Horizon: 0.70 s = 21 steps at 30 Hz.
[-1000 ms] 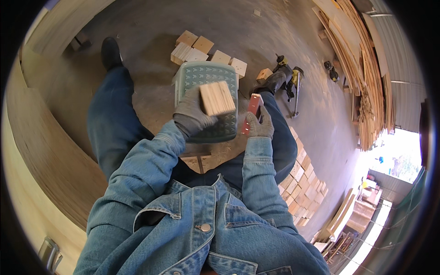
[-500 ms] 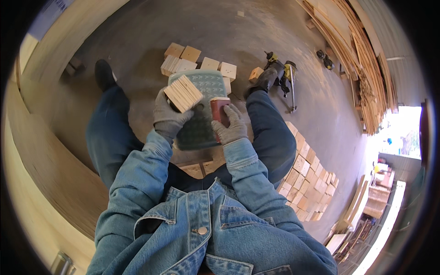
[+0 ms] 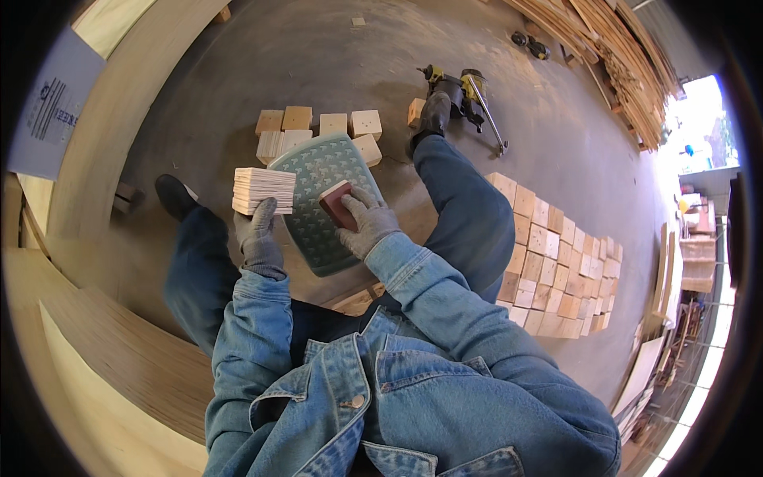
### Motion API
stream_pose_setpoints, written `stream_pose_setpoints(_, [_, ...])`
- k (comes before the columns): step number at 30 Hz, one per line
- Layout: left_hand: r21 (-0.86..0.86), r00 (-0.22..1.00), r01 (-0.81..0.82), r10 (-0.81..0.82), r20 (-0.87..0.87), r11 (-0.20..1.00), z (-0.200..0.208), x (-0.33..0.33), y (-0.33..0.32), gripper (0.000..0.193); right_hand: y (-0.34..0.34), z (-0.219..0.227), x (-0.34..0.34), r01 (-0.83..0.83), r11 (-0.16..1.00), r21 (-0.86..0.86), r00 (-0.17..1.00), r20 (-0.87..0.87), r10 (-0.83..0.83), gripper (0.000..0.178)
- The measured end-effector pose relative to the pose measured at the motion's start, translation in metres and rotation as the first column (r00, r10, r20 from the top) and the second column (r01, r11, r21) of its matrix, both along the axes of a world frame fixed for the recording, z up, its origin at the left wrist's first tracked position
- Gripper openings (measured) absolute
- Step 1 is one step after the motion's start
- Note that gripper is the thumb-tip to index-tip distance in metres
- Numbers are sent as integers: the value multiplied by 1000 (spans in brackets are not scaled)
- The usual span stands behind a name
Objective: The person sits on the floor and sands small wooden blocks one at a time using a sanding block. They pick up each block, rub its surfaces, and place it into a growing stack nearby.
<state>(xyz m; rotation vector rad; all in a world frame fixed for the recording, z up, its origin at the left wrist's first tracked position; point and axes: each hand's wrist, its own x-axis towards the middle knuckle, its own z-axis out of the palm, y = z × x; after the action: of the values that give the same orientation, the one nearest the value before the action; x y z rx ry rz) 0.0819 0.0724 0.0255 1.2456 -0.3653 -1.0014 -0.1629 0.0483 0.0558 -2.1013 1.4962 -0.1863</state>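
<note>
So the left hand (image 3: 258, 238), in a grey glove, has a stripy wooden block (image 3: 261, 188) gripped up top, thumb against its near side and the other fingers mostly hidden. The right hand (image 3: 368, 225), gloved too, is pinching a reddish-brown block (image 3: 339, 206) with a pale edge, kinda like a sanding block tbh. That one pokes out from the right hand toward the left hand, over the green plastic stool (image 3: 318, 245), and I can't tell if it touches the top. The two blocks are apart, so my read is this is the hold-and-line-up step, no contact between them right now. Bringing them together would call for a firm left grip, the stripy face turned toward the right hand, and the reddish one laid flat so it doesn't catch a corner. Beyond both hands, past the stool, there's a bunch of loose blocks (image 3: 327, 126), and way off to the right of the right hand a big group of blocks (image 3: 556, 266) sits packed in rows
</note>
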Motion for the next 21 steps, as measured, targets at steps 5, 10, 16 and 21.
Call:
stream_pose_setpoints(5, [16,981,-1,4,-195,1000,3,7,12,44,1,1,3,-23,1000,19,996,-84,24,74])
stream_pose_setpoints(10, [10,943,45,-39,-330,999,1,11,21,43,3,20,-3,65,998,-15,997,-38,-65,76])
stream_pose_setpoints(16, [-275,862,308,-390,-326,911,-5,13,27,52,10,44,-20,162,969,-186,935,342,-91,79])
stream_pose_setpoints(21, [-107,932,337,-316,176,935,33,-19,41,72,19,73,-32,197,973,-120,893,432,-127,85])
